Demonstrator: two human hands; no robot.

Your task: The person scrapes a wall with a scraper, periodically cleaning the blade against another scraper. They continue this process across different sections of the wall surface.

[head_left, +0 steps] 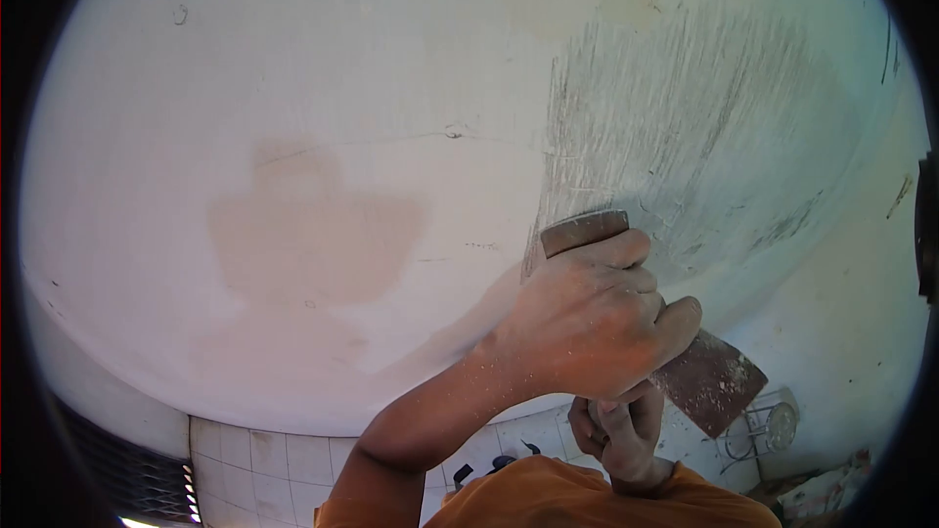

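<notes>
My left hand (597, 308) reaches up across the view from the lower left, its back toward me. It is closed on a brown sheet of sandpaper (711, 383), which looks bent under the hand against the pale wall (469, 49). One curved end shows above the knuckles; the other, flecked with white dust, sticks out below the thumb. Grey streaks and scratches (675, 117) cover the wall just above this hand. Lower down, near my orange shirt, my right hand (629, 435) has curled fingers; whatever is in them, if anything, is hidden.
Faint cracks and a small chip (453, 133) mark the wall, and a darker shadow-like patch (313, 235) lies to the left. Below are white floor tiles (269, 469), a dark metal grille (122, 460), a wire-framed item (778, 425) and a crumpled bag (827, 489) at lower right.
</notes>
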